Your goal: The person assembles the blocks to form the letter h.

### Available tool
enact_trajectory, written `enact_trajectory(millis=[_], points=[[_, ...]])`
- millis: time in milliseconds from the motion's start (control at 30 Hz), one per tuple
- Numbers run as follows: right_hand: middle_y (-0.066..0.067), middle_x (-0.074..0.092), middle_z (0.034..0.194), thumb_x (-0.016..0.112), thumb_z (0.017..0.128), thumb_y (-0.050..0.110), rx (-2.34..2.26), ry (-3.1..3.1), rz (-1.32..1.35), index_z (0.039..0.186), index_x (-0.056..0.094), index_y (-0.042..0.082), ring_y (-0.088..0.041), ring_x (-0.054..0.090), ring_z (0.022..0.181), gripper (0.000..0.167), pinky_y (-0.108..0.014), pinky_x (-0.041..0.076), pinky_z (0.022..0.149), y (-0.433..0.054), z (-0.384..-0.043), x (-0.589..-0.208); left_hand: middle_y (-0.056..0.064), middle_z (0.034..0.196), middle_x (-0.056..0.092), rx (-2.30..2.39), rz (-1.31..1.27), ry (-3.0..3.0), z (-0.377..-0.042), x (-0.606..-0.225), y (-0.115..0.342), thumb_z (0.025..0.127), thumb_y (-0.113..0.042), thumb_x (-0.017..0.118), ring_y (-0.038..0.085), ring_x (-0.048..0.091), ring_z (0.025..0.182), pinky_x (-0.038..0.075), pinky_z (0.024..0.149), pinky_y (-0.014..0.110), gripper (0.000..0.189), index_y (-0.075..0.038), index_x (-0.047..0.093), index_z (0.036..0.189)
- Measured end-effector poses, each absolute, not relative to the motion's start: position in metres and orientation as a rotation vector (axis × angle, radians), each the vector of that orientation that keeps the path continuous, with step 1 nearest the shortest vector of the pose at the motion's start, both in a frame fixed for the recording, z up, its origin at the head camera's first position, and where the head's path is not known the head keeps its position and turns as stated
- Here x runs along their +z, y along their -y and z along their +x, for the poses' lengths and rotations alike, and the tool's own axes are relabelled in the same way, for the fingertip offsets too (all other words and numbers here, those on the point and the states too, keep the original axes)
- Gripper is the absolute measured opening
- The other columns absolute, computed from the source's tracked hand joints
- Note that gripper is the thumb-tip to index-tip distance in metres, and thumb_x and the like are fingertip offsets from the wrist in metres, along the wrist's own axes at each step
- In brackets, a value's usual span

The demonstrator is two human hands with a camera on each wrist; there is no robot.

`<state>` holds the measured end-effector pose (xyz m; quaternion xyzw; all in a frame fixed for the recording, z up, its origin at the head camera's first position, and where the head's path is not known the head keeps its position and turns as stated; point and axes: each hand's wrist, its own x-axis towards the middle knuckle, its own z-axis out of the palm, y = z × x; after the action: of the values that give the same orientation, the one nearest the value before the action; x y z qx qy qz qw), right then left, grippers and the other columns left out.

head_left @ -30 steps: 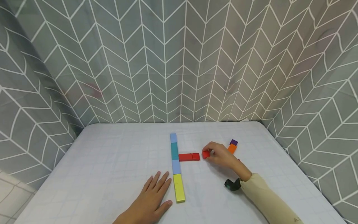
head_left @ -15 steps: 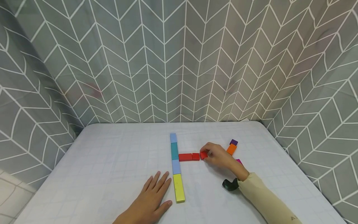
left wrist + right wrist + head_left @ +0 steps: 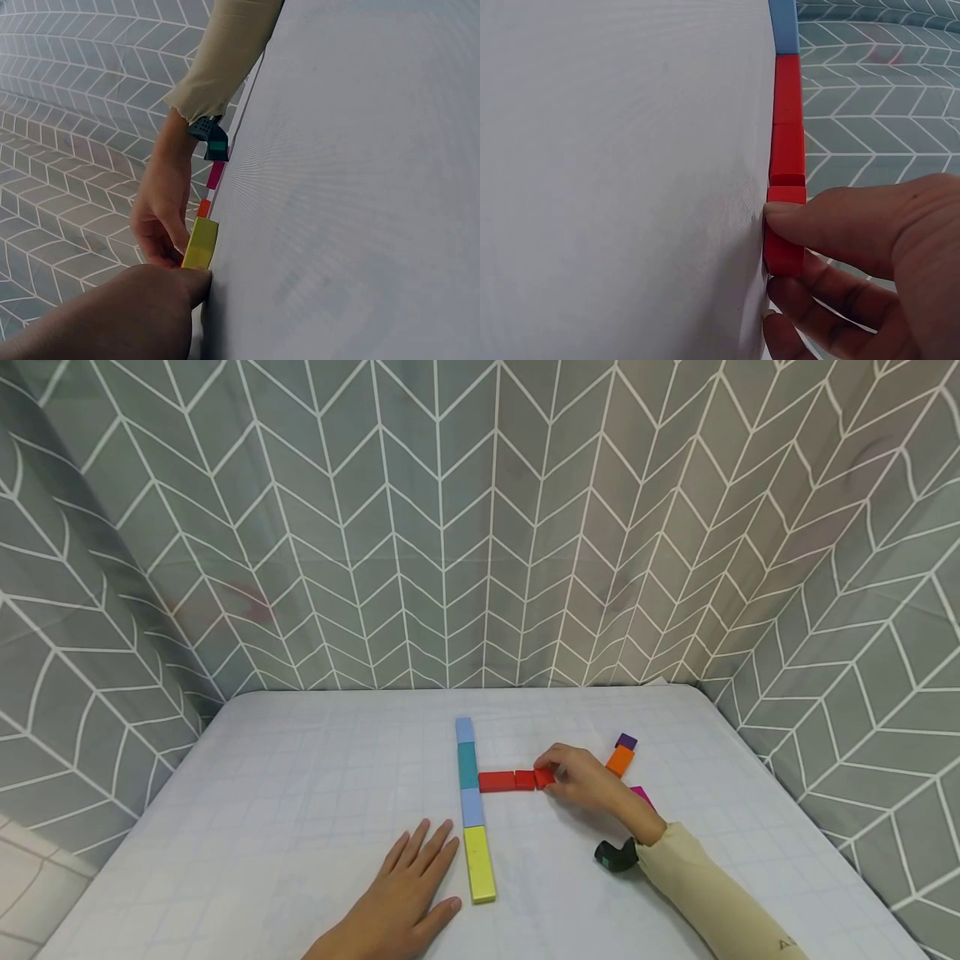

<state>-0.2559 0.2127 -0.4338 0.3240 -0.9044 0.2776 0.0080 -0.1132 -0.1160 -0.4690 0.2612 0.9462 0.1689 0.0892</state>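
Observation:
My right hand (image 3: 588, 779) pinches a small red block (image 3: 785, 251) between thumb and fingers, low on the table. That block stands at the right end of a short row, right beside another red block (image 3: 525, 780) and a longer red block (image 3: 497, 782). The row runs out sideways from a column made of a light blue block (image 3: 465, 729), a teal block (image 3: 467, 766), a second light blue block (image 3: 472, 807) and a yellow block (image 3: 480, 864). Flat on the table, fingers spread, my left hand (image 3: 401, 893) lies just left of the yellow block.
Beyond my right hand lie an orange block (image 3: 620, 761) with a dark purple block (image 3: 626, 741) at its far end, and a magenta block (image 3: 642, 797) partly behind the wrist. A dark device (image 3: 617, 856) sits at my right wrist. Patterned curtain (image 3: 480, 527) surrounds the white table (image 3: 262, 793).
My right hand has slid the small red block left, closing the gap to the red row. More of the magenta block shows now. My left hand has stayed put.

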Motion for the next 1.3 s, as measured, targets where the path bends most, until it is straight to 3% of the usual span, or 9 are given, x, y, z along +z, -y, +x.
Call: enact_trajectory(millis=[500,767,1000,1300], points=[[0.0,0.068,0.107,0.081,0.089,0.002,0.865,2.842,0.991,0.116,0.072,0.003,-0.019,0.063,0.095,0.028,-0.035,0.057,0.085,-0.213,-0.256,-0.436,0.001,0.173,0.016,0.509,0.775,-2.808,-0.113,-0.47,0.116,0.101,-0.072,0.04,0.031,0.005,0.158,0.005,0.123,0.062,0.086,-0.015,0.033,0.165],[-0.006,0.068,0.113,0.082,0.088,0.003,0.883,2.854,0.954,0.119,0.071,0.001,-0.027,0.063,0.103,0.033,-0.047,0.057,0.091,-0.216,-0.252,-0.429,0.002,0.173,0.016,0.513,0.793,-2.818,-0.112,-0.469,0.117,0.102,-0.071,0.04,0.032,0.006,0.158,0.007,0.123,0.062,0.085,-0.014,0.033,0.165],[-0.008,0.067,0.12,0.083,0.088,0.006,0.923,2.914,0.862,0.13,0.067,0.002,-0.029,0.062,0.109,0.045,-0.049,0.057,0.093,-0.228,-0.251,-0.421,0.001,0.173,0.016,0.493,0.781,-2.82,-0.113,-0.47,0.117,0.101,-0.072,0.038,0.032,0.005,0.158,0.006,0.123,0.061,0.086,-0.015,0.032,0.165],[-0.019,0.063,0.131,0.079,0.089,0.004,0.891,2.863,0.94,0.139,0.058,-0.003,-0.038,0.06,0.115,0.055,-0.054,0.055,0.093,-0.255,-0.247,-0.413,0.001,0.173,0.015,0.493,0.785,-2.818,-0.114,-0.471,0.116,0.101,-0.072,0.038,0.032,0.005,0.158,0.006,0.123,0.061,0.086,-0.015,0.032,0.165]])
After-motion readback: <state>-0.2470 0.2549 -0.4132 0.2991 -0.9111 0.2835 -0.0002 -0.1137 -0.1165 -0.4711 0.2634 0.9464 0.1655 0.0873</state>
